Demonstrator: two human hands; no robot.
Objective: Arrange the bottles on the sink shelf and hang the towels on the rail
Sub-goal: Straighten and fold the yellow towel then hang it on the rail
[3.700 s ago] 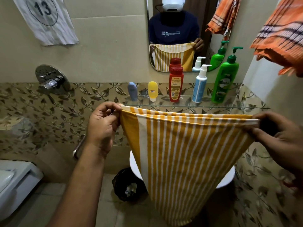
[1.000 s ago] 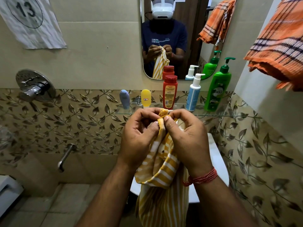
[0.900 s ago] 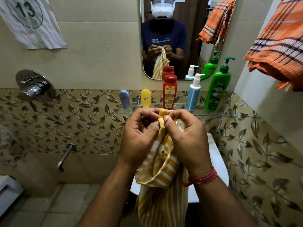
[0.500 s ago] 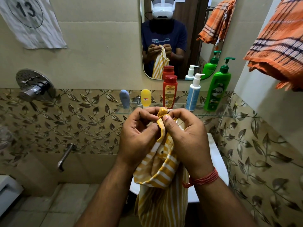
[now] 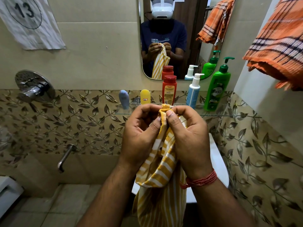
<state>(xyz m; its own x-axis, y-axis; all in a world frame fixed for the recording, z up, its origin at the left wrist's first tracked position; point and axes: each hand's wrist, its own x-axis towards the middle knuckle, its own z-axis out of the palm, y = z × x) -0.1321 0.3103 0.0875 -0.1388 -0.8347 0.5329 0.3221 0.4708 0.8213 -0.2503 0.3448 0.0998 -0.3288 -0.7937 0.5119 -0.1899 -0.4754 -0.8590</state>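
The yellow striped towel (image 5: 161,174) hangs in front of the glass shelf (image 5: 213,114), folded in half. The left hand (image 5: 139,136) and right hand (image 5: 188,138) each pinch its top corners, pressed together. Behind them, 5 bottles (image 5: 168,90) stand in a row on the shelf. To fold well, I'd match the edges squarely before draping.

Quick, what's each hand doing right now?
Left hand: pinching the yellow towel at its top edge.
Right hand: pinching the same edge.
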